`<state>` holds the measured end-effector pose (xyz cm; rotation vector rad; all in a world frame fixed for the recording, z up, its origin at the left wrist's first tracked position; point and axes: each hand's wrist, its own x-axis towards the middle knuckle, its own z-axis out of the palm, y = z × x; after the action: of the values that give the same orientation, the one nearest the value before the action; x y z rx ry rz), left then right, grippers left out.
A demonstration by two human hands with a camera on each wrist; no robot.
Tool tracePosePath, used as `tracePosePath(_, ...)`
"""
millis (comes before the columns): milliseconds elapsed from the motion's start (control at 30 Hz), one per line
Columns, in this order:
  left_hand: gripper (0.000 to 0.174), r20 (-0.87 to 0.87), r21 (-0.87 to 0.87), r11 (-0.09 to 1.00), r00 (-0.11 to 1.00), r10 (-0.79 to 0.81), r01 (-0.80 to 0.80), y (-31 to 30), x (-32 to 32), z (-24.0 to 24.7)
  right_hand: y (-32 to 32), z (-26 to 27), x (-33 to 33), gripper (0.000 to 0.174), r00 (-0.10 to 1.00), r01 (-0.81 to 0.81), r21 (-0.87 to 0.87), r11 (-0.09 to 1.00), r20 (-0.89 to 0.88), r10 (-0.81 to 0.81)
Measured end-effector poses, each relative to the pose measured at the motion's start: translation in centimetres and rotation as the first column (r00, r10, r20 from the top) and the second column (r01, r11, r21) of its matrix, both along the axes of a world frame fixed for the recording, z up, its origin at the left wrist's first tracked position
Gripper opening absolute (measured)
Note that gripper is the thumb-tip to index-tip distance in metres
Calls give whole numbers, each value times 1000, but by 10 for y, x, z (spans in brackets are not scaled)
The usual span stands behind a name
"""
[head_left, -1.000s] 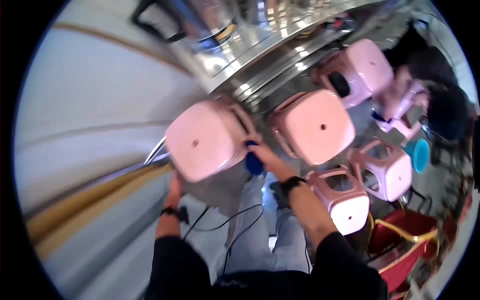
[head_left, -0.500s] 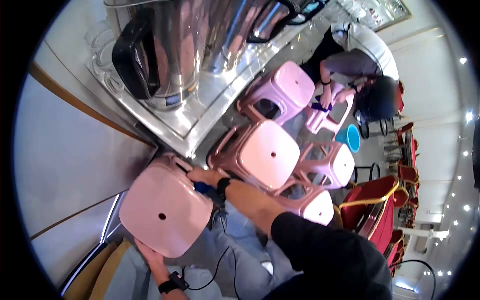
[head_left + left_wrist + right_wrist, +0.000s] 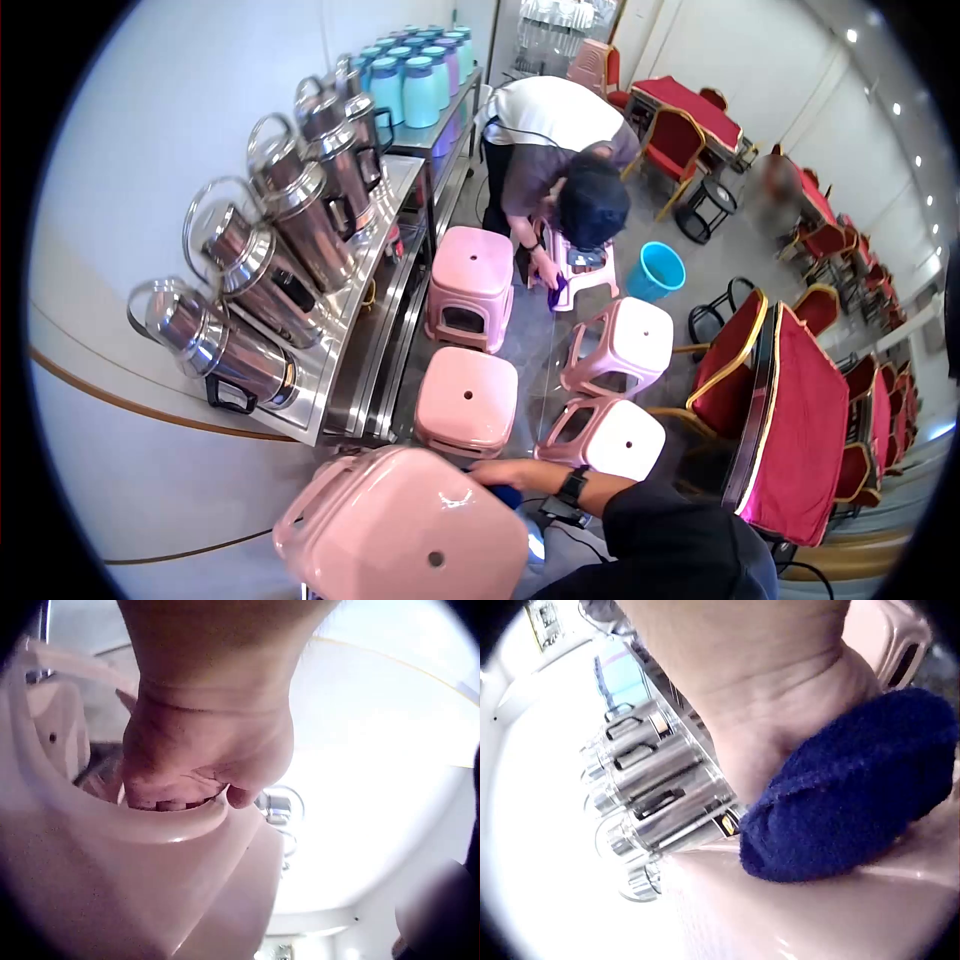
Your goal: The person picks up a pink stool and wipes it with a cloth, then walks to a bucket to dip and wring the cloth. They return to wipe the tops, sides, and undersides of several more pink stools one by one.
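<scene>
A pink plastic stool (image 3: 380, 530) is held tilted at the bottom of the head view, its seat with a centre hole facing up. My left hand (image 3: 202, 750) grips the stool in the left wrist view, fingers hooked over a rim of its frame and thumb outside. That hand is hidden behind the stool in the head view. On the stool's right side, my right hand (image 3: 505, 472) holds a dark blue cloth (image 3: 855, 787), which lies against the pink plastic. Most of the right fingers are covered by the cloth.
Several other pink stools (image 3: 467, 395) stand ahead and to the right. Steel flasks (image 3: 250, 270) line a metal shelf (image 3: 330, 375) on the left. Another person (image 3: 560, 150) bends over a stool, near a turquoise bucket (image 3: 657, 272). Red chairs (image 3: 735, 350) and red-covered tables (image 3: 800, 420) are at right.
The head view has swung up to show more of the room. The held stool now sits lower and nearer, its seat turned. The left hand has gone out of head view; the right keeps the cloth.
</scene>
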<state>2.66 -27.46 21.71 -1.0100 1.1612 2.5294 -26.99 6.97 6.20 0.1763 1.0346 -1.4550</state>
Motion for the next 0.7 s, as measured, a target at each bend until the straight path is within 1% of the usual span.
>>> tracePosePath(33,65,-51,-53,997,997,-64,62,28,-12,21,36,20,13,46,999,32,31,999,-4,-32)
tracePosePath(67,66,-95,-108,987,987,-133,122,57,-22,32,73,2,29,50,991,23,44,999,-134,-17)
tracePosePath(100,68,-109,-164,969,973,-202,183,87,-28,44,110,-18,57,46,949,187,168,968,-286,-133)
tracePosePath(167,56,-147,-98,987,980,-137,124,176,-61,85,197,-15,93,52,935,101,-91,991,-333,-126)
tracePosePath(200,55,-126,-133,970,967,-222,205,205,-64,90,235,-8,117,51,938,130,69,989,-332,-100)
tracePosePath(233,54,-67,-78,967,966,-248,243,245,-76,104,274,17,129,52,878,84,163,983,-480,4)
tracePosePath(267,53,11,-122,956,963,-269,268,276,-79,101,308,8,156,55,834,238,203,950,-543,-92)
tracePosePath(300,52,49,-103,943,949,-312,316,299,-82,90,339,38,170,52,916,379,234,896,-231,-327)
tracePosePath(333,51,10,-161,905,918,-397,393,326,-89,87,381,12,197,49,853,521,244,818,-169,-493)
tracePosePath(367,50,9,-183,871,887,-462,455,359,-96,89,419,5,222,45,761,643,269,717,-117,-638)
tracePosePath(400,49,5,-202,832,850,-526,516,387,-103,90,452,3,255,43,575,798,186,574,52,-816)
tracePosePath(433,48,24,-262,767,798,-602,586,413,-111,88,481,21,280,41,346,914,140,382,226,-911)
tracePosePath(500,45,82,-372,611,681,-728,699,455,-117,77,529,-4,339,46,114,993,3,119,239,-964)
tracePosePath(533,45,93,-419,557,644,-759,717,471,-117,67,541,3,360,56,80,994,-90,63,198,-977)
tracePosePath(567,47,100,-467,498,604,-791,730,485,-121,52,552,-6,382,64,16,983,-183,-25,217,-976)
tracePosePath(633,50,121,-550,381,522,-844,744,511,-129,24,562,-6,411,64,-136,966,-204,-160,124,-983)
tracePosePath(667,52,137,-581,326,484,-864,746,523,-128,12,566,-4,421,62,-183,960,-202,-193,66,-981)
tracePosePath(700,53,150,-612,270,445,-883,743,535,-130,-1,566,3,424,55,-315,937,-123,-327,108,-943)
